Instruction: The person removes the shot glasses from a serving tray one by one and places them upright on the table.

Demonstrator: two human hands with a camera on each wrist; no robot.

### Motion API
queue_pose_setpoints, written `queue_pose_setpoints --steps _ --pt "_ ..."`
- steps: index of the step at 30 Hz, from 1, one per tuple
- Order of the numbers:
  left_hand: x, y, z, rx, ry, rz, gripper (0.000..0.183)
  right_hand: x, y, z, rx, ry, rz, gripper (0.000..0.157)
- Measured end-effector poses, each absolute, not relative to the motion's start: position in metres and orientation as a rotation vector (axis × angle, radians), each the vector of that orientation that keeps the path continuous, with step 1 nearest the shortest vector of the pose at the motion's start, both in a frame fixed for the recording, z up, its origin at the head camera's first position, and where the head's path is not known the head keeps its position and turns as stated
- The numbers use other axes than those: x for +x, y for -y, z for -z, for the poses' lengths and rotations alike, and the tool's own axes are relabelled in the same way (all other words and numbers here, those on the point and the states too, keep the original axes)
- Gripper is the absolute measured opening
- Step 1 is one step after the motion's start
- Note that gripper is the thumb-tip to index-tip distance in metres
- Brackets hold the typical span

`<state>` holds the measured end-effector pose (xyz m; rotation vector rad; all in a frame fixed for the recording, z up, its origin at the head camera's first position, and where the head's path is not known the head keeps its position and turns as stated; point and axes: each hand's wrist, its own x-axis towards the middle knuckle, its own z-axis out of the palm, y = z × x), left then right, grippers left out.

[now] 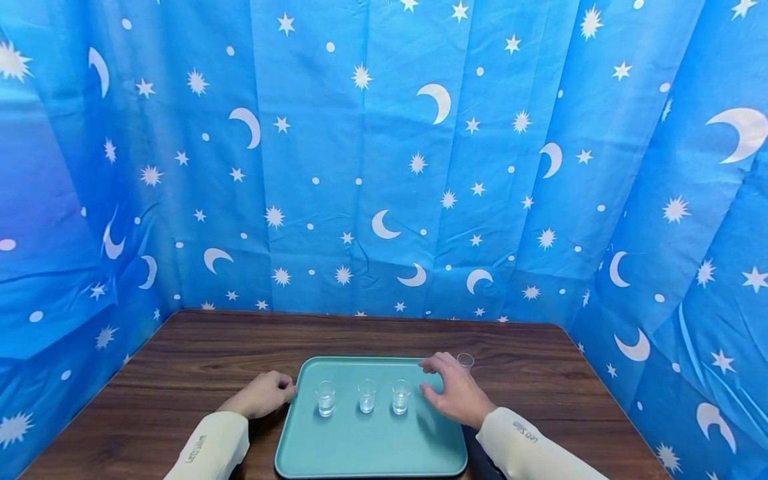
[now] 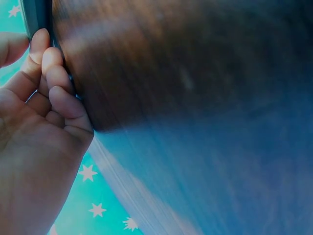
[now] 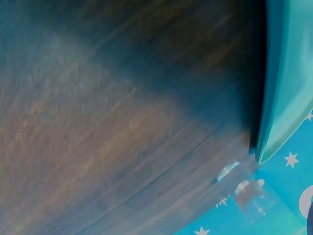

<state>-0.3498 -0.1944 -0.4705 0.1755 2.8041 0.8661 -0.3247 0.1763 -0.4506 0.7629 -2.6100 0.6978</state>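
Observation:
A mint-green tray (image 1: 372, 450) lies on the table with three small clear shot glasses in a row on it: a left one (image 1: 326, 402), a middle one (image 1: 367, 400) and a right one (image 1: 401, 401). Each has clear liquid low in it. My left hand (image 1: 264, 395) pinches the tray's left edge between thumb and fingers, as the left wrist view shows. Over the tray's right side my right hand (image 1: 456, 392) hovers with thumb and fingers spread, holding nothing, close to the right glass. Partly hidden behind it, another clear glass (image 1: 465, 361) stands on the table beyond the tray's right edge.
The dark wood-grain table (image 1: 222, 353) extends around the tray on both sides and behind it. A blue curtain (image 1: 336, 153) with white moons and stars closes off the back, left and right.

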Motion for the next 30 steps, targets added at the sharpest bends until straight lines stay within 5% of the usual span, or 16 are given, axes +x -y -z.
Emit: queue_pose_setpoints --steps 18,30 --pt "-0.351 0.194 0.473 0.158 -2.791 -0.882 0.026 -0.318 -0.149 0.456 0.843 2.746 -0.752 0.05" --pt "-0.351 0.196 0.473 0.238 -2.761 -0.895 0.027 -0.318 -0.145 0.452 0.854 2.762 -0.754 0.032"
